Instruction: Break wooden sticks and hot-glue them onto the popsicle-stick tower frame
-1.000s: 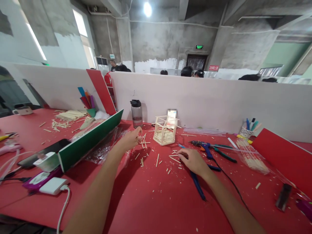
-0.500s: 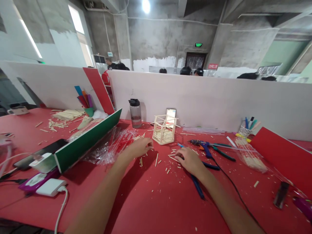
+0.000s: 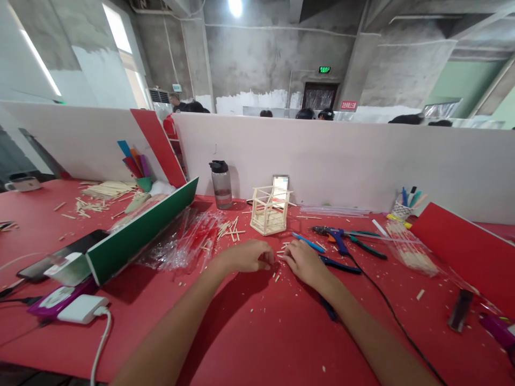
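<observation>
On the red table (image 3: 249, 332), right in front of us, our left hand (image 3: 247, 256) and right hand (image 3: 303, 261) sit low and close together, fingertips almost meeting over a scatter of short sticks (image 3: 277, 276). Our left fingers curl in, seemingly pinched on something small, though we cannot tell what sits inside them. Our right hand lies flat-ish, fingers bent down onto the tabletop among the bits. Just beyond the hands, a little to the far side, stands the stick frame (image 3: 269, 210), upright and apart from both hands. More sticks (image 3: 229, 230) lie left of the frame, beside crinkled plastic wrap (image 3: 181, 244). By our right wrist we see blue pliers (image 3: 338, 264), and farther right the glue gun (image 3: 336, 236) with its black cord trailing toward us. Behind the frame, a bottle (image 3: 221, 185) stands against the white divider (image 3: 362, 171). A green board (image 3: 140, 230) leans at left.
</observation>
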Available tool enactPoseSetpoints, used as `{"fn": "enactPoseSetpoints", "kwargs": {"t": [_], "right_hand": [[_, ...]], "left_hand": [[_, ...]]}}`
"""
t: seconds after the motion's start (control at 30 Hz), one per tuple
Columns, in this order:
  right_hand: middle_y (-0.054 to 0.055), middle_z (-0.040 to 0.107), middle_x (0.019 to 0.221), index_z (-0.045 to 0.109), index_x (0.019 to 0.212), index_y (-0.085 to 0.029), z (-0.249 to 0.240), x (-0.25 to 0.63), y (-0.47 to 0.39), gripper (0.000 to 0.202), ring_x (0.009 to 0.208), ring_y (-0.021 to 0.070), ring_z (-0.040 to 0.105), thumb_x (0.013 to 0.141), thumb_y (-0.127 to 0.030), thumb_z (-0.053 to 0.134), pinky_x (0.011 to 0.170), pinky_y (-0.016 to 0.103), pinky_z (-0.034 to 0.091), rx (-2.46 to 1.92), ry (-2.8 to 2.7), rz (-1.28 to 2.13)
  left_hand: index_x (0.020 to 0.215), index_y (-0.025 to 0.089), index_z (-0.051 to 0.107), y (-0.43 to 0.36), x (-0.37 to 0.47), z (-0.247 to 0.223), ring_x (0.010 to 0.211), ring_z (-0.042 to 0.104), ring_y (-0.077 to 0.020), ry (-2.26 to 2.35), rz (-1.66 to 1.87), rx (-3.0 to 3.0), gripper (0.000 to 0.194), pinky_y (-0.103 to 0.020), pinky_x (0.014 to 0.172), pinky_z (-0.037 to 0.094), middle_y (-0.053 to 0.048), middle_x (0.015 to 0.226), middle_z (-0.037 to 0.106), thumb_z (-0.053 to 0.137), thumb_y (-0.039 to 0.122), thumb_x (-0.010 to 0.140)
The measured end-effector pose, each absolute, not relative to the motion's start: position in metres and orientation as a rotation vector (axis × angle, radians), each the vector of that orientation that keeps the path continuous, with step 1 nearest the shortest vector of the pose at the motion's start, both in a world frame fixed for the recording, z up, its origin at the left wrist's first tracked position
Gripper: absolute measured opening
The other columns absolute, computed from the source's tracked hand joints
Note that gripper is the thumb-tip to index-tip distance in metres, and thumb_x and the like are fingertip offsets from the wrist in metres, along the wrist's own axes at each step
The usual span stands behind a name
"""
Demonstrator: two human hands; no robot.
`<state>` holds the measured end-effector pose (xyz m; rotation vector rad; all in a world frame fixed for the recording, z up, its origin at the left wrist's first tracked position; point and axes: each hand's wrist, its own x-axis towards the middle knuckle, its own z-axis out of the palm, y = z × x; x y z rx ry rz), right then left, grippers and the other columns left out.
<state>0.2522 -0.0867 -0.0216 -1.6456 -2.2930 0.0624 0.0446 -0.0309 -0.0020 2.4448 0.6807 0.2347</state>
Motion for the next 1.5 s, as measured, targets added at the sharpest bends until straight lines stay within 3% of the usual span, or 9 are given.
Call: {"fn": "enactPoseSetpoints", "kwargs": {"t": [0.1, 0.4, 0.53, 0.7, 0.97, 1.3, 1.5], "right_hand": [[0.006, 0.068, 0.085, 0.062, 0.086, -0.017, -0.012, 0.258, -0.088, 0.011, 0.082, 0.0198, 0.060, 0.091, -0.020, 0.053, 0.075, 0.030, 0.041, -1.678, -2.127, 0.219], [0.004, 0.069, 0.084, 0.061, 0.093, -0.017, -0.009, 0.276, -0.082, 0.024, 0.073, 0.0168, 0.063, 0.082, -0.038, 0.057, 0.068, 0.029, 0.049, -1.327, -1.670, 0.805], [0.000, 0.065, 0.072, 0.058, 0.092, -0.018, -0.015, 0.272, -0.082, 0.033, 0.060, 0.0131, 0.058, 0.076, -0.047, 0.065, 0.057, 0.026, 0.047, -1.225, -1.493, 1.050], [-0.003, 0.063, 0.069, 0.057, 0.091, -0.019, -0.012, 0.260, -0.087, 0.038, 0.060, 0.0126, 0.059, 0.071, -0.048, 0.072, 0.061, 0.027, 0.049, -1.148, -1.384, 1.220], [0.000, 0.067, 0.073, 0.064, 0.091, -0.017, -0.006, 0.254, -0.090, 0.033, 0.064, 0.0128, 0.058, 0.073, -0.044, 0.071, 0.065, 0.026, 0.045, -1.167, -1.449, 1.132], [0.002, 0.070, 0.080, 0.073, 0.092, -0.018, 0.004, 0.255, -0.094, 0.028, 0.065, 0.0133, 0.054, 0.078, -0.041, 0.066, 0.061, 0.025, 0.041, -1.219, -1.500, 0.991], [-0.001, 0.066, 0.069, 0.074, 0.087, -0.018, 0.001, 0.256, -0.093, 0.024, 0.059, 0.0115, 0.050, 0.078, -0.039, 0.068, 0.058, 0.024, 0.039, -1.178, -1.487, 1.017]], "left_hand": [[0.086, 0.021, 0.074, -0.034, 0.052, -0.004, 0.075, 0.065, -0.0168, 0.526, 0.207, 2.411, 0.014, -0.023, 0.065, 0.043, -0.003, 0.085, 0.074, 0.065, 0.017, 0.075], [0.083, 0.018, 0.069, -0.032, 0.056, -0.016, 0.068, 0.061, -0.0146, 0.588, 0.211, 2.420, 0.014, -0.022, 0.060, 0.042, -0.003, 0.080, 0.071, 0.060, 0.012, 0.075], [0.086, 0.017, 0.064, -0.030, 0.057, -0.014, 0.071, 0.058, -0.0142, 0.717, 0.427, 2.343, 0.013, -0.023, 0.065, 0.044, -0.003, 0.082, 0.068, 0.057, 0.013, 0.076], [0.087, 0.015, 0.063, -0.031, 0.068, -0.001, 0.075, 0.058, -0.0150, 0.815, 0.803, 1.962, 0.015, -0.027, 0.072, 0.047, -0.004, 0.083, 0.066, 0.059, 0.029, 0.082], [0.091, 0.014, 0.066, -0.036, 0.075, -0.003, 0.073, 0.061, -0.0149, 0.720, 0.950, 1.641, 0.028, -0.028, 0.072, 0.050, -0.004, 0.079, 0.067, 0.069, 0.038, 0.076], [0.083, 0.015, 0.074, -0.039, 0.080, -0.001, 0.076, 0.064, -0.0182, 0.794, 1.099, 1.573, 0.024, -0.030, 0.073, 0.052, -0.006, 0.081, 0.073, 0.074, 0.036, 0.070], [0.082, 0.015, 0.073, -0.040, 0.081, -0.005, 0.074, 0.062, -0.0161, 0.781, 1.109, 1.559, 0.023, -0.028, 0.073, 0.050, -0.005, 0.079, 0.071, 0.076, 0.034, 0.069]]}}
